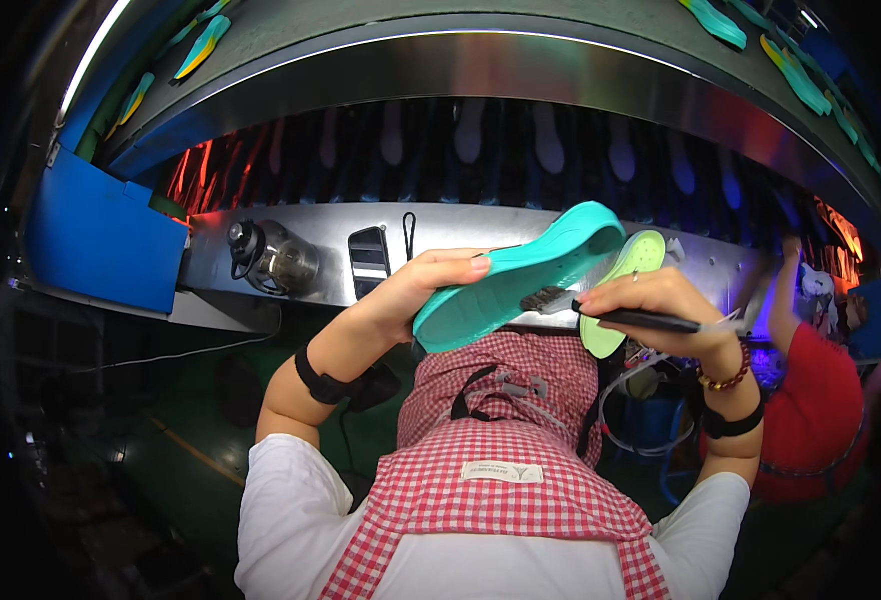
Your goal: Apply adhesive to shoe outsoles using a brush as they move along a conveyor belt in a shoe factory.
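Note:
My left hand point(415, 292) grips the rim of a teal shoe sole point(495, 300), thumb on top, and tilts it so its hollow inner side faces me. A small brush point(650, 320) with a black handle is in my right hand point(660, 298), its fingers closed round the handle. The dark bristles point left, at the lower right edge of the teal sole; whether they touch it I cannot tell. Behind my right hand a light green sole point(602, 338) lies across the front edge of the metal ledge, partly covered by my fingers.
On the metal ledge point(470, 236) stand a dark clear bottle point(285, 258) and a phone point(369, 260) with a strap. Beyond, several soles sit in a dark, red-lit opening. Teal soles point(715, 24) lie on the belt above. A person in red point(810, 410) works at the right.

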